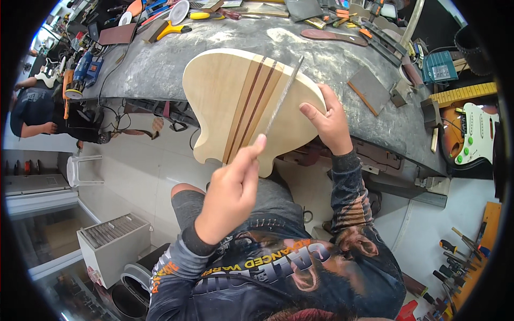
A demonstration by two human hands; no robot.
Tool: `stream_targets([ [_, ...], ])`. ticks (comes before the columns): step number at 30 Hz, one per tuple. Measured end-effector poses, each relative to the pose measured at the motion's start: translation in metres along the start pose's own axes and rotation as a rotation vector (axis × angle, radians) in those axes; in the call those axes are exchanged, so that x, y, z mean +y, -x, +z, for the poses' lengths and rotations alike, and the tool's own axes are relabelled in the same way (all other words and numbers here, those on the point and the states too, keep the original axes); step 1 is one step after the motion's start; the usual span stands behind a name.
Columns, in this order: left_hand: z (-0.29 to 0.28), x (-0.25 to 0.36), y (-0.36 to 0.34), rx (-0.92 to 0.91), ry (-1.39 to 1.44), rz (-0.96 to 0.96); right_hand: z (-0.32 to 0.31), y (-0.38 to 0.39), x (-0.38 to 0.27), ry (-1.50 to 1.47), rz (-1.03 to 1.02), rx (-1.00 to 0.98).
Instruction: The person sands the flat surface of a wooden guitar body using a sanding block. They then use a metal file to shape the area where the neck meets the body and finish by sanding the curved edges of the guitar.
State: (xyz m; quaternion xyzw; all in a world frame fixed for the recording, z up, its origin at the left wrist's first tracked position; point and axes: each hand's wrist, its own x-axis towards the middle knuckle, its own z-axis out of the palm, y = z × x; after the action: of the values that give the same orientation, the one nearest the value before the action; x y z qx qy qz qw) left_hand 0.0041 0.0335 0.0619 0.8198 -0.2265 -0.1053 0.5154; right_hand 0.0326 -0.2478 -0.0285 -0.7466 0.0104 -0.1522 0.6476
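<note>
A pale wooden electric guitar body with dark and brown stripes down its middle rests partly on the workbench and juts past the edge toward my lap. My left hand is closed around the handle end of a long, thin metal file; the fingers hide the handle. The file slants across the face of the body, its tip reaching the far rim. Whether it touches the wood I cannot tell. At the right rim, my right hand grips the body, thumb on top and the other fingers over the edge.
The dusty grey workbench carries a dark flat plate, a brown strap-like piece and many tools along the back. A sunburst guitar stands at the right. Another person is at the far left, near a white stool.
</note>
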Motion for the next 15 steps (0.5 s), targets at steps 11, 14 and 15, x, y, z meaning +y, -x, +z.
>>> stream_targets([
  [11, 0.002, 0.015, -0.044, -0.008, -0.275, 0.201, -0.029, -0.051, -0.019, -0.240, -0.017, 0.063],
  [14, 0.006, 0.006, -0.025, -0.054, -0.355, 0.290, -0.032, -0.051, -0.014, -0.227, 0.007, 0.064],
  [15, 0.007, 0.004, -0.017, -0.064, -0.387, 0.316, -0.031, -0.048, -0.013, -0.168, 0.020, 0.032],
])
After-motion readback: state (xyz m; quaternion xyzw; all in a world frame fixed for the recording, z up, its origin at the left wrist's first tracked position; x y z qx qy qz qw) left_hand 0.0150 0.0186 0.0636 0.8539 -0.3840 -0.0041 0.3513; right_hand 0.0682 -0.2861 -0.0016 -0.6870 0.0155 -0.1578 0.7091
